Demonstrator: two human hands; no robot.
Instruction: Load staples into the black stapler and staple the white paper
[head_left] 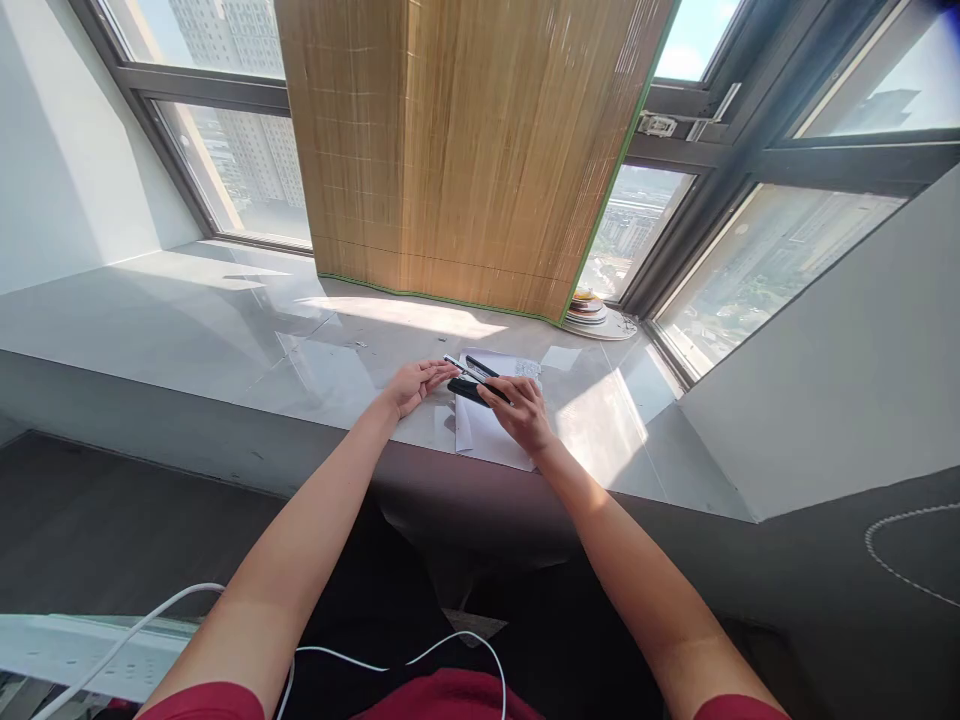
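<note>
Right hand [525, 410] has its grip clenched around a black stapler [472, 385], opened at the hinge, held just above white paper sheets [487, 435] on the tabletop [225, 320]. Left hand [414, 385], at 9 o'clock of the stapler, touches its front end with the fingertips, grip released. A stack of plates [589, 310] sits well apart at 1 o'clock.
</note>
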